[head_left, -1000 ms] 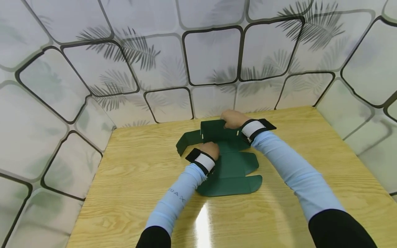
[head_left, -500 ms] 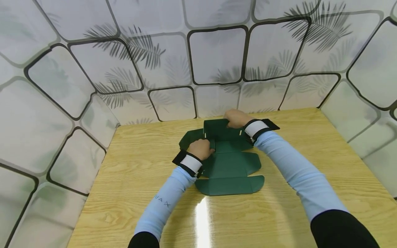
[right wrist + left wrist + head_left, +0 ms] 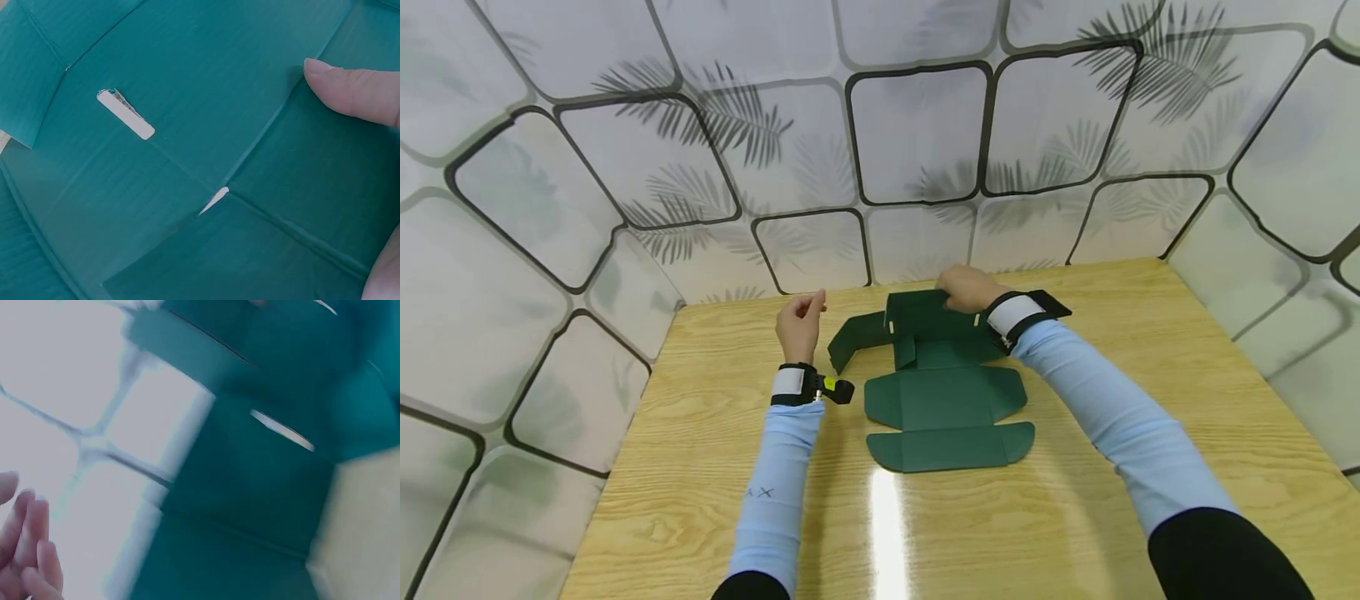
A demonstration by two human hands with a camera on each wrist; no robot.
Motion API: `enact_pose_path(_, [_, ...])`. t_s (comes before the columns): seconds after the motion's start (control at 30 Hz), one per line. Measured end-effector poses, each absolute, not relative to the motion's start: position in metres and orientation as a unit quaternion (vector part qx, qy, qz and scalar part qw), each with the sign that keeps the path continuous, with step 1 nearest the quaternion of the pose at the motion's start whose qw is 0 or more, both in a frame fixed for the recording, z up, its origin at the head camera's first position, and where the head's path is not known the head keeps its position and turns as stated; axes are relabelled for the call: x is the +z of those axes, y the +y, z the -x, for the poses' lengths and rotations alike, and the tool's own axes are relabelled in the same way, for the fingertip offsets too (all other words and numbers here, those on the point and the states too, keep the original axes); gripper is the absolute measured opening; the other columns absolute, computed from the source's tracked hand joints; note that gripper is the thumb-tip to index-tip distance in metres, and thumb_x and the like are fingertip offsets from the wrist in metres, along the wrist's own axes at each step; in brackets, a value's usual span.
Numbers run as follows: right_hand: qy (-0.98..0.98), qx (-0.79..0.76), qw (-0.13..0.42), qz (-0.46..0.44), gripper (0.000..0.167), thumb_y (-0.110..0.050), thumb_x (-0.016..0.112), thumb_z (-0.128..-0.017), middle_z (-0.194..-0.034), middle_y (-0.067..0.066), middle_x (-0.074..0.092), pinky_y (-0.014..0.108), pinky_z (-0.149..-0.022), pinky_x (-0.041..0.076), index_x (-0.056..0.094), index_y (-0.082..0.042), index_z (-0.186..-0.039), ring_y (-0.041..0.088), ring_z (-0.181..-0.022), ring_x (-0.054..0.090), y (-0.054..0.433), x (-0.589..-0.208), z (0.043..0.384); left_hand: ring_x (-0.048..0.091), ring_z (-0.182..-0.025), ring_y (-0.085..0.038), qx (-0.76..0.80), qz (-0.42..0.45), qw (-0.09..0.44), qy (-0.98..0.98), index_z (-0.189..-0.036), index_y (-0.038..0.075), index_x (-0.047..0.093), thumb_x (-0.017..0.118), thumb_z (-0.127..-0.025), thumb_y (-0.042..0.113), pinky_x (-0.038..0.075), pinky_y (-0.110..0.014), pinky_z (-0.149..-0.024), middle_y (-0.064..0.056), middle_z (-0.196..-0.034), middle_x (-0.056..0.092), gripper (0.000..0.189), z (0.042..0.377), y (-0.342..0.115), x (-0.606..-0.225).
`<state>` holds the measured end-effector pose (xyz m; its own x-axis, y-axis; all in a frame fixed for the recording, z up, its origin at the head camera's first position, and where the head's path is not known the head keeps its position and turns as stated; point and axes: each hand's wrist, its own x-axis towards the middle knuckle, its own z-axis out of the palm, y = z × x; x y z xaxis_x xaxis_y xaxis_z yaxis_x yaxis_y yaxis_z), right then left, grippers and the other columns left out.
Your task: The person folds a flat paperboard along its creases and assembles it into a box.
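A dark green cardboard box (image 3: pixel 955 396), partly folded, lies on the wooden table with its front panels spread flat. Its back panel (image 3: pixel 917 312) stands up, and a long side flap (image 3: pixel 859 332) sticks out to the left. My right hand (image 3: pixel 967 289) grips the top edge of the back panel near its right end; in the right wrist view the thumb (image 3: pixel 350 90) lies along a crease. Left of the side flap, my left hand (image 3: pixel 799 329) is raised over the table, touching nothing, its fingers loosely bent. A small tab (image 3: pixel 906 352) is folded up inside the left corner.
A pale slot (image 3: pixel 128 115) cuts through the green cardboard. Behind the wooden table (image 3: pixel 715 467) stands a wall covering (image 3: pixel 917 133) printed with leaves and rounded squares; it also runs along both sides.
My left hand has left the inside of the box's left corner and moved out left, past the side flap. The small tab now stands folded in. My right hand keeps its grip.
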<state>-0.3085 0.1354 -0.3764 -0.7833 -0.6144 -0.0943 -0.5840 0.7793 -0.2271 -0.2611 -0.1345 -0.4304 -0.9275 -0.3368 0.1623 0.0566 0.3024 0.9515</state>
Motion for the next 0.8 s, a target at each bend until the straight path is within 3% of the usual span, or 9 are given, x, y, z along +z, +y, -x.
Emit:
enact_pose_path(0.13, [0.941,-0.099,0.072,0.316,0.043,0.004,0.064,-0.085,-0.061,-0.002,0.028,0.031,-0.062,0.031,0.035,-0.014,-0.06,0.015,-0.058,0.034,0.136,-0.382,0.309,0.061,-0.096,-0.02,-0.667,-0.133,0.098,-0.726,-0.111,-0.005,0.067,0.051,-0.1,0.039,0.045,-0.03,-0.083,-0.019,-0.109,0.069,0.049,0.26,-0.138,-0.462])
enact_pose_path(0.23, [0.944,-0.094,0.064,0.311,0.038,0.003,0.064,-0.086,-0.062,-0.001,0.029,0.033,-0.063,0.031,0.039,-0.013,-0.062,0.016,-0.06,0.034,0.136,-0.384,0.308,0.06,-0.098,-0.016,-0.704,-0.133,0.043,-0.696,-0.119,-0.004,0.064,0.039,-0.103,0.045,0.046,-0.028,-0.084,-0.013,-0.114,0.068,0.058,0.258,-0.136,-0.477])
enact_pose_path(0.33, [0.946,-0.084,0.05,0.31,0.018,0.002,0.064,-0.087,-0.067,0.007,0.051,0.034,-0.067,0.04,0.059,-0.005,-0.072,0.02,-0.064,0.049,0.136,-0.384,0.306,0.057,-0.102,-0.015,-0.713,-0.118,0.004,-0.691,-0.126,-0.003,0.061,0.028,-0.105,0.047,0.044,-0.026,-0.086,-0.015,-0.123,0.063,0.064,0.257,-0.134,-0.481])
enact_pose_path(0.4, [0.946,-0.076,0.036,0.312,0.006,0.001,0.064,-0.087,-0.084,0.014,0.067,0.038,-0.076,0.051,0.069,0.0,-0.09,0.027,-0.076,0.062,0.135,-0.384,0.304,0.056,-0.106,-0.016,-0.713,-0.107,-0.01,-0.693,-0.129,-0.003,0.059,0.023,-0.105,0.048,0.043,-0.024,-0.088,-0.017,-0.129,0.059,0.067,0.258,-0.133,-0.486])
enact_pose_path(0.47, [0.947,-0.071,0.02,0.313,0.02,0.003,0.063,-0.087,-0.104,0.019,0.071,0.044,-0.085,0.054,0.071,0.002,-0.106,0.033,-0.091,0.067,0.134,-0.386,0.303,0.057,-0.104,-0.016,-0.724,-0.104,-0.024,-0.681,-0.131,-0.005,0.056,0.021,-0.105,0.048,0.043,-0.024,-0.091,-0.016,-0.121,0.063,0.068,0.257,-0.132,-0.487])
enact_pose_path(0.53, [0.947,-0.068,0.005,0.313,0.028,0.004,0.063,-0.087,-0.112,0.018,0.07,0.045,-0.085,0.054,0.07,0.0,-0.113,0.034,-0.097,0.067,0.134,-0.388,0.301,0.058,-0.095,-0.011,-0.744,-0.101,-0.037,-0.66,-0.128,-0.006,0.056,0.02,-0.105,0.048,0.044,-0.024,-0.088,-0.008,-0.107,0.066,0.069,0.257,-0.13,-0.488])
enact_pose_path(0.67, [0.948,-0.056,-0.019,0.312,0.033,0.007,0.06,-0.087,-0.109,0.015,0.072,0.041,-0.072,0.056,0.071,-0.004,-0.116,0.032,-0.087,0.069,0.134,-0.396,0.301,0.059,-0.084,-0.006,-0.776,-0.096,-0.051,-0.621,-0.122,-0.009,0.056,0.02,-0.105,0.048,0.047,-0.023,-0.083,0.007,-0.088,0.064,0.069,0.256,-0.127,-0.49])
enact_pose_path(0.8, [0.948,-0.042,-0.035,0.313,0.037,0.008,0.06,-0.086,-0.098,0.014,0.074,0.03,-0.054,0.045,0.07,-0.006,-0.118,0.025,-0.064,0.063,0.134,-0.401,0.3,0.06,-0.088,-0.006,-0.77,-0.089,-0.051,-0.629,-0.125,-0.009,0.056,0.018,-0.105,0.047,0.047,-0.026,-0.09,0.005,-0.095,0.067,0.07,0.255,-0.121,-0.493])
